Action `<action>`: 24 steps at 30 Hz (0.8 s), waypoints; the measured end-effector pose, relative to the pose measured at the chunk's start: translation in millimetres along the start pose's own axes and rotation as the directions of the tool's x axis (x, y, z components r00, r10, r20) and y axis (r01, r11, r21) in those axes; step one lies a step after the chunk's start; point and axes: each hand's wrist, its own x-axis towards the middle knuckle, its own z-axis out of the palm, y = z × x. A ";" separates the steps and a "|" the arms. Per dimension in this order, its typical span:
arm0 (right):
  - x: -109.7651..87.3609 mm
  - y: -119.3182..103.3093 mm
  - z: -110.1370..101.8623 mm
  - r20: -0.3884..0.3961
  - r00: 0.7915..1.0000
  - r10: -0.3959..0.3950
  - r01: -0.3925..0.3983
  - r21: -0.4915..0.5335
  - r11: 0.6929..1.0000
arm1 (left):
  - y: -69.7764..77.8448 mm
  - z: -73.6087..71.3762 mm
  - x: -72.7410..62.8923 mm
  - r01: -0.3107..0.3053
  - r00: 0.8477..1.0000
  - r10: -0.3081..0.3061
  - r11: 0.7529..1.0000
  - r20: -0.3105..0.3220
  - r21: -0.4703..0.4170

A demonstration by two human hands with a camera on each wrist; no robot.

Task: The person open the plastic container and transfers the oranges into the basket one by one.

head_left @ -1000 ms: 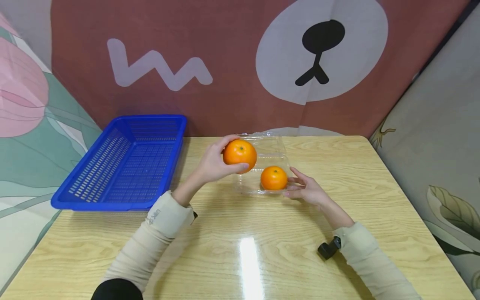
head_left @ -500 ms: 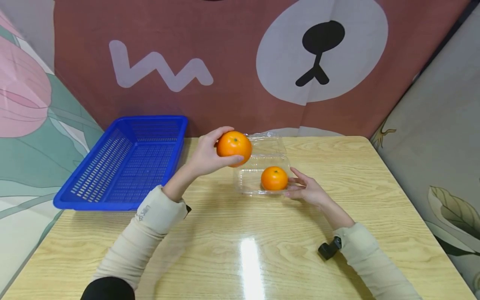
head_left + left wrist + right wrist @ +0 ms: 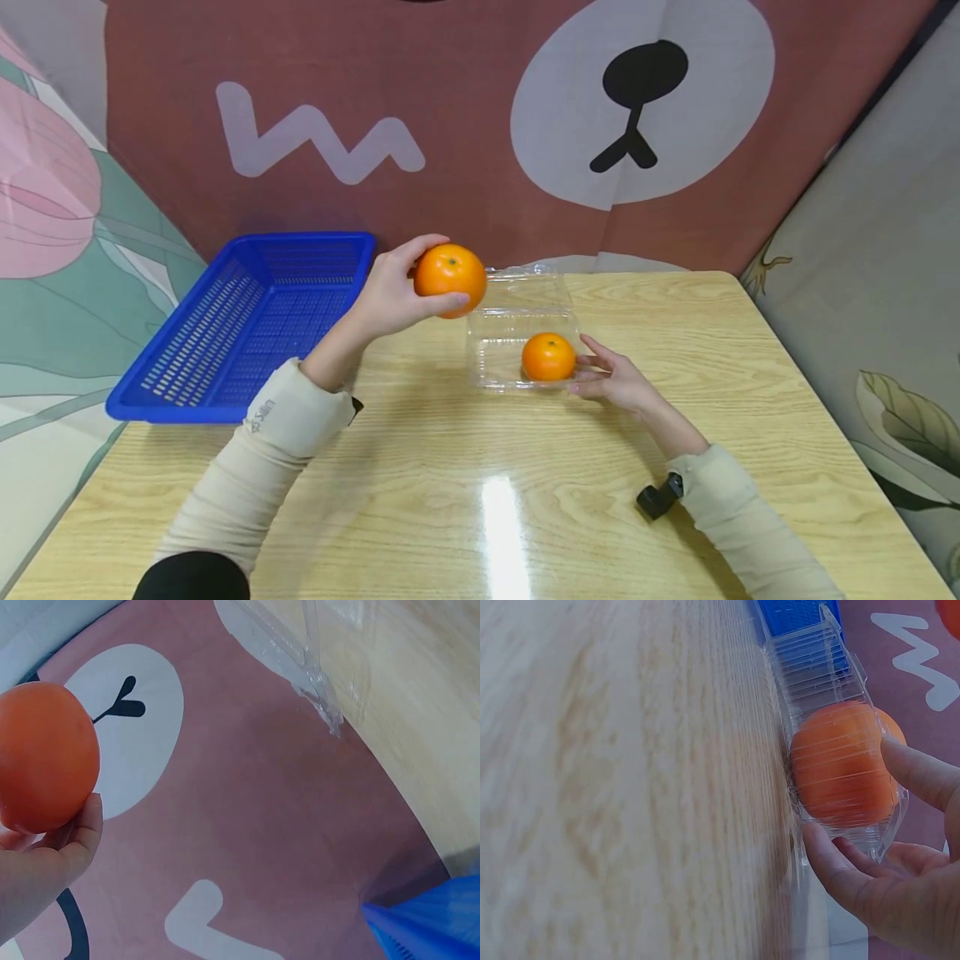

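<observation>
My left hand (image 3: 393,287) grips a bright orange (image 3: 451,279) in the air between the blue basket and the clear box. Its thumb lies across the front of the fruit and its fingers go round the far side. In the left wrist view the same orange (image 3: 46,757) rests against the fingers. A clear plastic clamshell box (image 3: 495,358) lies opened out on the table, holding a second orange (image 3: 549,357) in its right part. At the box's right end, my right hand (image 3: 613,377) touches the side with spread, relaxed fingers. That orange (image 3: 844,765) shows through the ribbed wall.
A blue plastic basket (image 3: 232,412) with slotted walls stands on the left of the wooden table (image 3: 600,517). Behind the table hangs a brown printed cloth (image 3: 465,83). The box's lid (image 3: 528,290) reaches to the back edge.
My left hand and its orange have moved left and slightly back, away from the clear box. My right hand, the box and the second orange have stayed in place.
</observation>
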 end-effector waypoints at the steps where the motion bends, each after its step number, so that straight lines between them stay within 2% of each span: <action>1: 0.0 -0.2 0.1 0.000 1.000 0.000 0.000 0.001 1.000 | -0.1 -1.9 0.2 -0.002 1.000 0.002 1.000 -0.003 -0.003; 6: -0.1 -1.0 0.4 -0.002 1.000 0.000 0.000 -0.014 1.000 | -1.1 -10.7 0.4 0.006 1.000 -0.006 1.000 -0.016 0.000; 20: -3.6 -3.6 2.2 0.006 1.000 -0.015 0.015 -0.014 1.000 | -11.6 -32.1 -2.0 0.085 0.996 -0.086 0.996 -0.017 -0.019; 24: -3.3 -3.5 2.4 0.006 1.000 -0.014 0.014 -0.016 1.000 | -16.6 -38.9 -3.3 0.131 0.991 -0.132 0.991 -0.028 -0.013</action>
